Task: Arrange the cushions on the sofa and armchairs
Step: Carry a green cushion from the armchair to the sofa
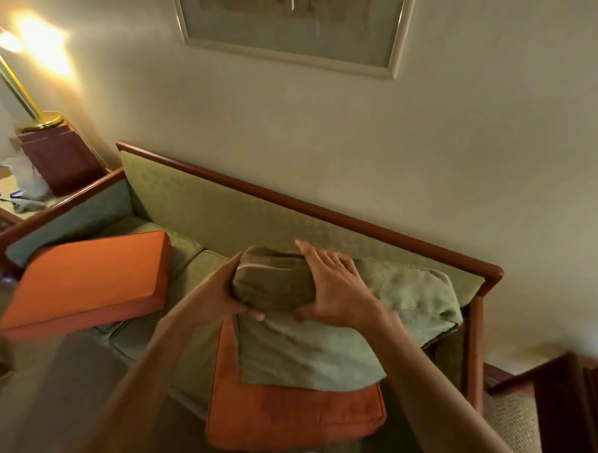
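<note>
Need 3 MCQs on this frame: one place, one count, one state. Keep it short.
1. Where is the pale green cushion?
A. on the floor
B. on an orange cushion at the sofa's right end
C. on the side table

2. How many orange cushions show?
A. one
B. two
C. four

3. What are the hands doing?
A. both grip the olive cushion
B. both hang free
C. one holds the lamp

Key:
1 B: it overlaps the orange one by the sofa arm.
2 B: a second lies at the left.
3 A: left hand and right hand clasp its ends.
</note>
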`<state>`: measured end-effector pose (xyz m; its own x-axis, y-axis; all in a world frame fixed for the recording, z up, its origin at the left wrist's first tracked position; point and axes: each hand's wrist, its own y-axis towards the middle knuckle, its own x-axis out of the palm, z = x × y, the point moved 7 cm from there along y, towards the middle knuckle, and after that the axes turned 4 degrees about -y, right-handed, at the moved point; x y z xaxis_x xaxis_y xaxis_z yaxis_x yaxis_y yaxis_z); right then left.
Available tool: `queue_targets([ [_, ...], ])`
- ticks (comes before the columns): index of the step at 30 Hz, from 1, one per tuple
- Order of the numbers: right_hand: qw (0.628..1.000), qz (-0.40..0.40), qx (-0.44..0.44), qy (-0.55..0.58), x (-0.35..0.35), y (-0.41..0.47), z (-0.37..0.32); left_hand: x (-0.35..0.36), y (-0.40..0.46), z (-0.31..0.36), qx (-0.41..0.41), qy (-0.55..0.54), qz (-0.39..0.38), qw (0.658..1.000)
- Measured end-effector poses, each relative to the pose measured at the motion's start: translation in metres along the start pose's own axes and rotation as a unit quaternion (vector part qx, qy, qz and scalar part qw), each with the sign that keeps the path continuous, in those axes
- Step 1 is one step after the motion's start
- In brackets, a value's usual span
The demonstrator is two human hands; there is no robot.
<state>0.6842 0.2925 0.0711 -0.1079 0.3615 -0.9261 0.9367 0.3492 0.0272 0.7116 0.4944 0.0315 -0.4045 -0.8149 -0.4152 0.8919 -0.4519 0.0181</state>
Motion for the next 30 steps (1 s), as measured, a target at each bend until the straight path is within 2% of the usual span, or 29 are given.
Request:
queue_targets([
  [1,0.998,-0.041,0.013,-0.056,0.023,0.001,0.014,-0.006,-0.012,-0.031,-0.032,-0.009,0.01,0.999],
  [3,0.988,-0.064,0.038,-0.133,0.041,-0.003,0.036,-0.015,-0.024,-0.074,-0.071,-0.046,0.032,0.996],
  [5,0.982,-0.071,0.079,-0.155,0.03,-0.004,0.053,-0.025,-0.018,-0.085,-0.08,-0.053,0.027,0.995],
  [8,0.957,-0.155,0.203,-0.134,0.011,-0.02,0.095,-0.031,-0.005,-0.094,-0.101,-0.072,-0.003,0.992],
  [10,0.952,-0.149,0.253,-0.088,0.004,-0.035,0.12,-0.028,0.001,-0.091,-0.098,-0.072,-0.039,0.992],
  [13,0.956,-0.12,0.265,-0.048,0.004,-0.051,0.137,-0.02,0.014,-0.066,-0.091,0.001,-0.123,0.988],
  [15,0.959,-0.104,0.261,-0.034,0.007,-0.062,0.146,-0.015,0.024,-0.05,-0.139,0.052,-0.165,0.975],
  [17,0.966,-0.078,0.245,0.003,0.006,-0.07,0.157,-0.011,0.036,-0.031,-0.175,0.129,-0.156,0.964],
  [20,0.97,-0.03,0.223,0.094,0.004,-0.089,0.169,0.04,0.054,0.027,-0.113,0.287,-0.16,0.938],
  [25,0.939,0.048,0.188,0.284,0.015,-0.116,0.18,0.23,0.071,0.087,0.028,0.42,-0.209,0.883],
  [27,0.912,0.086,0.193,0.353,0.022,-0.129,0.188,0.271,0.08,0.095,0.041,0.466,-0.168,0.867],
  [30,0.875,0.151,0.192,0.417,0.028,-0.15,0.203,0.289,0.087,0.103,0.087,0.479,-0.126,0.864],
])
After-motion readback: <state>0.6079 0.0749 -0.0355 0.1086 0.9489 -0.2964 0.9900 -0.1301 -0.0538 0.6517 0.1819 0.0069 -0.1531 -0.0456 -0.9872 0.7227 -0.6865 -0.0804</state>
